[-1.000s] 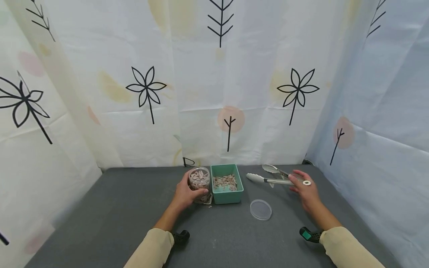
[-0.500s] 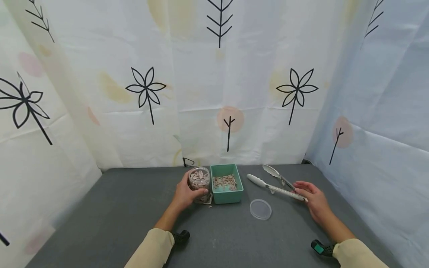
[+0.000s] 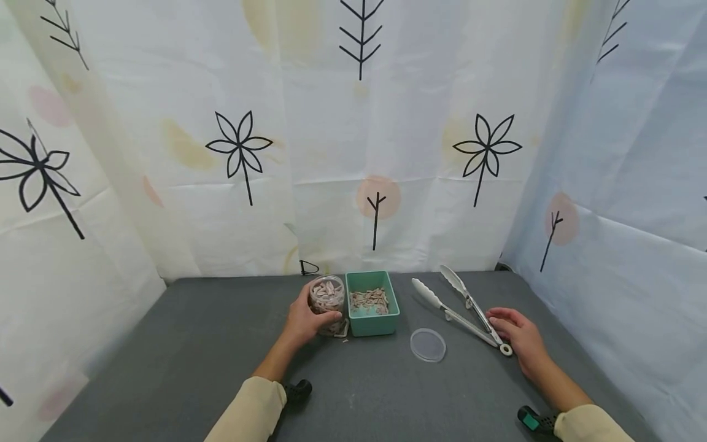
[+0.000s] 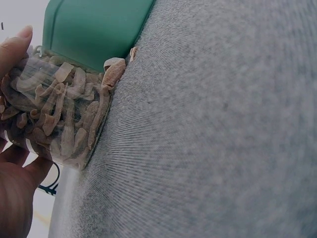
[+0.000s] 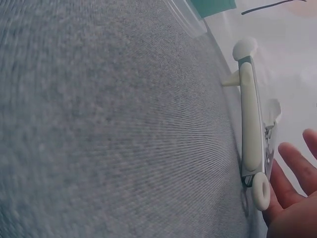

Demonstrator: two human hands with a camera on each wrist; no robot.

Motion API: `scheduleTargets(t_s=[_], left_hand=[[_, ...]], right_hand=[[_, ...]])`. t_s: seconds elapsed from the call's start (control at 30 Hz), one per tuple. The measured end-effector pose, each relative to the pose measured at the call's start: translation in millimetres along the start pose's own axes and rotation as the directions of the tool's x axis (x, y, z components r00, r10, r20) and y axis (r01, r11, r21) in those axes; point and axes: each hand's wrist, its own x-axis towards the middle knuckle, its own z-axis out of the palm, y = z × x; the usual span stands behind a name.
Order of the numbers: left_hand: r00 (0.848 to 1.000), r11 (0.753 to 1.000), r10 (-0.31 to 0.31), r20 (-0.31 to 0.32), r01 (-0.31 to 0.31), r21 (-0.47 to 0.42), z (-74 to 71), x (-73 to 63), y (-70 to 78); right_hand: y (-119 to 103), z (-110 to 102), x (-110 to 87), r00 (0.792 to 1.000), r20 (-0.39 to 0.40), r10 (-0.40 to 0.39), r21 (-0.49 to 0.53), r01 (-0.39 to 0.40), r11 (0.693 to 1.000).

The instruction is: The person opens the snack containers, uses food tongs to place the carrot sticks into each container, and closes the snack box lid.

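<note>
My left hand (image 3: 305,319) grips a clear jar (image 3: 326,294) filled with pale brown dried strips, thumb on the near side. In the left wrist view the jar (image 4: 54,109) stands against a green box, a loose strip at its base. The green box (image 3: 373,326) holds a layer of similar strips. Metal tongs (image 3: 469,326) with whitish tips and a ring at the hinge end lie spread on the table. Beside the hinge end is my right hand (image 3: 520,339), fingers loosely bent and holding nothing; in the right wrist view they lie close to the tongs (image 5: 251,114).
A round clear lid (image 3: 428,345) lies flat in front of the box and left of the tongs. A grey table (image 3: 221,344) extends to patterned white curtains (image 3: 320,153) at the back and both sides. Small crumbs lie near the jar.
The right hand has drawn the tongs' hinge end toward the person and let go; the tongs now point more away. The left hand and jar have not moved.
</note>
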Motion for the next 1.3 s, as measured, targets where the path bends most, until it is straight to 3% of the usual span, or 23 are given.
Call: scheduleTargets(t_s=[0.17,0.37,0.47,0.6,0.77,1.1,1.3], left_hand=[[1.000,1.000,0.004,-0.006,-0.004,-0.001,-1.1,-0.3,-0.7],[1.000,1.000,0.016,-0.010,-0.016,0.008,-2.0,-1.3,-2.4],[1.000,1.000,0.026,-0.017,-0.026,0.007,-2.4,-2.3,-2.2],[1.000,1.000,0.021,-0.017,-0.021,0.004,-2.0,-3.7,-0.7],[1.000,1.000,0.015,-0.017,-0.015,0.007,-1.5,-4.0,-0.2],[1.000,1.000,0.025,-0.004,-0.025,0.015,0.4,-3.4,3.5],[1.000,1.000,0.020,-0.013,-0.020,0.006,0.9,-2.9,3.2]], right_hand=[[-5,3,-0.9,0.999,-0.015,-0.031,-0.189,0.028,0.982],[-13,9,-0.9,0.992,-0.035,-0.121,-0.451,0.092,0.888],[-17,14,-1.0,0.977,-0.043,-0.211,-0.519,0.158,0.840],[-22,21,-2.8,0.962,-0.032,-0.273,-0.528,0.215,0.821],[-22,30,-4.1,0.958,0.015,-0.287,-0.499,0.256,0.828],[-15,51,-4.2,0.946,0.128,-0.297,-0.245,0.320,0.915],[-12,67,-2.1,0.943,0.241,-0.229,-0.242,0.287,0.927]])
